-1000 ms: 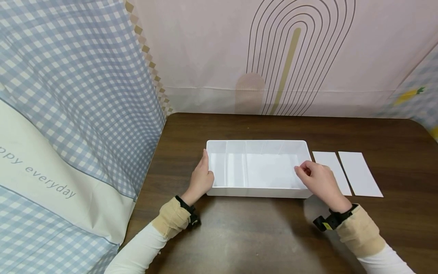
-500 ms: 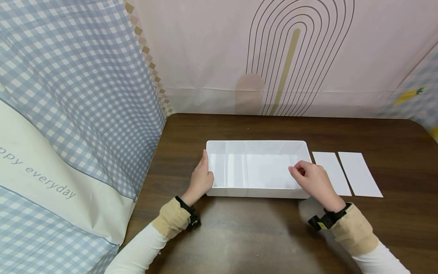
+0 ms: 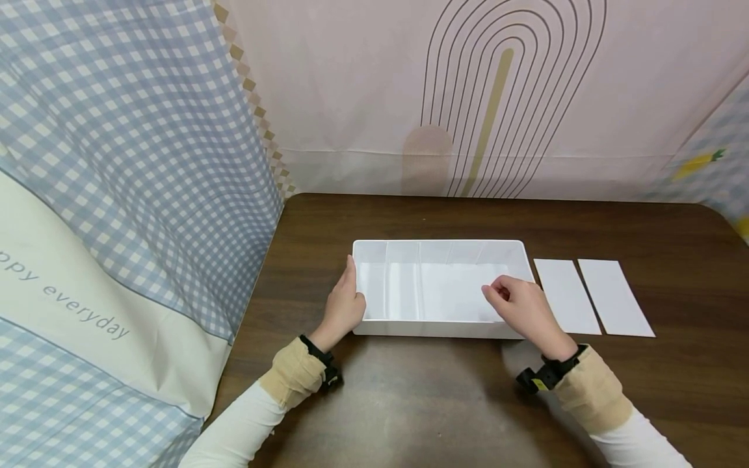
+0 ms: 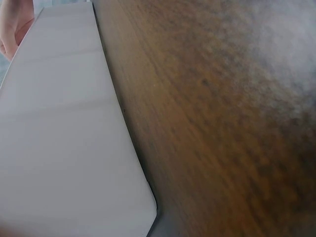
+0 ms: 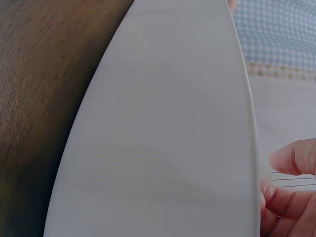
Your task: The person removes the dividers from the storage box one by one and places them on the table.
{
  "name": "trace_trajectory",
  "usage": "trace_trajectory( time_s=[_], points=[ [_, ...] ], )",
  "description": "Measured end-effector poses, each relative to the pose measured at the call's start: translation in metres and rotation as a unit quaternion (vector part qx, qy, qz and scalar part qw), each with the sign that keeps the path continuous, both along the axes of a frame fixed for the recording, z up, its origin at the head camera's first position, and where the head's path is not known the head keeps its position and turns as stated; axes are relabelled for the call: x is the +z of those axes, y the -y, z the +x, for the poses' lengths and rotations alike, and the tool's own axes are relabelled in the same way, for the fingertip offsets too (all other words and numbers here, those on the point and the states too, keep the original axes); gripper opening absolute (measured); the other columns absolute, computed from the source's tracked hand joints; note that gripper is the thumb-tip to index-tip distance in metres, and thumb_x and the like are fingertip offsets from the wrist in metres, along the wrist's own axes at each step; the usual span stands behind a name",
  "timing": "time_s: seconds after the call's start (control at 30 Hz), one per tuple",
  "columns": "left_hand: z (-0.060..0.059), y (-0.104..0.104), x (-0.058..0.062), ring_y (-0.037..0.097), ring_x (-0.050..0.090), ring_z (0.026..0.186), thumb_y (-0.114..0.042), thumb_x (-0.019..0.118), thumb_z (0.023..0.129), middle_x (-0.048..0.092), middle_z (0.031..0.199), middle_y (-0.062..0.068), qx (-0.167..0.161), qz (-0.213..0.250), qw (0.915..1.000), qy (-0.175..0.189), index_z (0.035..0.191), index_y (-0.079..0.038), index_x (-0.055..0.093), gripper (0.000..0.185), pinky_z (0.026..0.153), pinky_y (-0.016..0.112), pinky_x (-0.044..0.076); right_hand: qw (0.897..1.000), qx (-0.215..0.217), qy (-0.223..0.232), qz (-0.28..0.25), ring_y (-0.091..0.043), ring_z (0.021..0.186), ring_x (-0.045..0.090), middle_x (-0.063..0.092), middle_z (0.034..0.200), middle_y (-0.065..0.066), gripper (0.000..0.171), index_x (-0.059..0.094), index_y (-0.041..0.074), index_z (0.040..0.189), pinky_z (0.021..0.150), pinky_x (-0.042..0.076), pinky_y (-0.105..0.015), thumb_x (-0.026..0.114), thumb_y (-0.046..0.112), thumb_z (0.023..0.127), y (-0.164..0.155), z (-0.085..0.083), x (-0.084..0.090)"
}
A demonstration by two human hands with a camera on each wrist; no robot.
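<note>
A white, open, rectangular box point(image 3: 439, 242) stands on a dark wooden table point(image 3: 409, 403). My left hand point(image 3: 345, 302) rests flat against the box's left end wall, fingers straight. My right hand point(image 3: 517, 305) hovers over the right part of the box with thumb and fingers curled together in a pinch; whether anything is between them is hidden. In the left wrist view the box wall point(image 4: 64, 148) fills the left side. The right wrist view shows the box wall point(image 5: 168, 138) and my curled right fingers point(image 5: 291, 197) just past its rim.
Two white cards point(image 3: 566, 296) point(image 3: 614, 298) lie flat side by side on the table right of the box. A blue checked cloth point(image 3: 117, 162) hangs along the left edge of the table. A pale backdrop point(image 3: 497, 97) closes off the far edge.
My right hand has slid leftward from the box's right end wall to further over the box interior. The left hand, the box and both cards have not moved.
</note>
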State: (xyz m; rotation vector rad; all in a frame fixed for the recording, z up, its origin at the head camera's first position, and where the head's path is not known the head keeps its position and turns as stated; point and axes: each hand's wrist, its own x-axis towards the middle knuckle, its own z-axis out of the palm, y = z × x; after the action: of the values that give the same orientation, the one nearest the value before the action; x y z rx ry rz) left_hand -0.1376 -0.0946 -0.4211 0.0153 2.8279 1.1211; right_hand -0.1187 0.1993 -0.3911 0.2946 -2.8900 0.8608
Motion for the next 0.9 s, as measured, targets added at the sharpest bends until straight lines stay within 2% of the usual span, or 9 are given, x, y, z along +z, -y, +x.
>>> trace_trajectory(
  time_s=[0.67, 0.9],
  points=[
    [0.0, 0.0, -0.001, 0.013, 0.021, 0.041, 0.002, 0.034, 0.082, 0.017, 0.147, 0.012, -0.001, 0.001, 1.0, 0.001, 0.143, -0.009, 0.0, 0.071, 0.044, 0.026, 0.024, 1.0, 0.007, 0.028, -0.012, -0.012, 0.05, 0.036, 0.043, 0.054, 0.0, 0.023, 0.058, 0.007, 0.071, 0.049, 0.029, -0.024, 0.053, 0.024, 0.086, 0.012, -0.001, -0.007],
    [-0.001, 0.0, -0.001, 0.013, 0.02, 0.041, 0.002, 0.035, 0.082, 0.017, 0.147, 0.012, -0.003, 0.001, 1.0, -0.002, 0.143, -0.009, 0.0, 0.071, 0.044, 0.026, 0.025, 0.999, 0.016, 0.024, -0.014, -0.012, 0.05, 0.036, 0.043, 0.053, 0.001, 0.022, 0.058, 0.007, 0.069, 0.05, 0.029, -0.024, 0.053, 0.022, 0.085, 0.017, -0.002, -0.009]
  ],
)
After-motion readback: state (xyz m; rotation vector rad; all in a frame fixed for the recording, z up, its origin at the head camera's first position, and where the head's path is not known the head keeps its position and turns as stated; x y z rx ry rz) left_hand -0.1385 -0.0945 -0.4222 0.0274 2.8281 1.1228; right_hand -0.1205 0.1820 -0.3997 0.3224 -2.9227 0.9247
